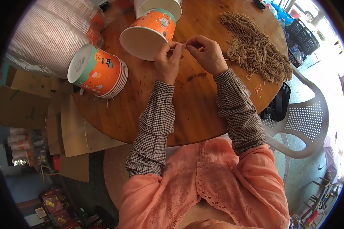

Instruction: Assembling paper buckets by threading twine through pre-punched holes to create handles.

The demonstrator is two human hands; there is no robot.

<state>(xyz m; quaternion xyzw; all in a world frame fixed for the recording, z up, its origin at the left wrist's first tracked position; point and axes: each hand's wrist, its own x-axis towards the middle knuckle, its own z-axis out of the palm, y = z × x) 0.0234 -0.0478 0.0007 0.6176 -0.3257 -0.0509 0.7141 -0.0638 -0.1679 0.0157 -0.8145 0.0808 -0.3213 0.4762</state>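
Observation:
My left hand (168, 65) and my right hand (209, 55) meet over the round wooden table (195, 110). Thumb and forefinger of each are pinched together, almost touching the other hand's. Whatever thin, small thing lies between the fingertips is too fine to name. Just beyond my left hand an orange and green paper bucket (153, 26) rests tilted, its white open mouth toward me. Behind it another white bucket (165, 5) shows in part. To the left stands a stack of nested orange paper buckets (99, 72), white base upward.
A tangled bundle of tan twine (258, 47) covers the table's right side, with pale crumbs (258, 89) near it. Plastic-wrapped stacks of buckets (46, 38) crowd the left, above cardboard boxes (25, 105). A grey plastic chair (304, 122) holding a black bag (283, 102) stands at the right edge.

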